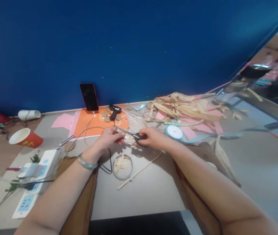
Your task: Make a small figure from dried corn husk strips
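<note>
My right hand [152, 137] is closed around the handles of a pair of dark scissors [137, 134], whose blades point left toward my other hand. My left hand [109, 138] is pinched near the blade tips; a pale scrap shows by its fingers, but what it grips is too small to make out. Below the hands, a grey ring [114, 171] lies on the table with pale husk pieces [122, 162] inside it. A thin wooden stick [141, 170] rests beside the ring. Just beyond the left hand, a black glue gun [115, 112] sits on orange paper [86, 124].
Dried corn husks [178, 107] are heaped at the back right over pink paper. A ribbon spool [174, 132] lies near my right wrist. A phone [89, 98] leans on the blue wall. At left are a tipped red cup [32, 140] and a power strip [27, 200] with cables.
</note>
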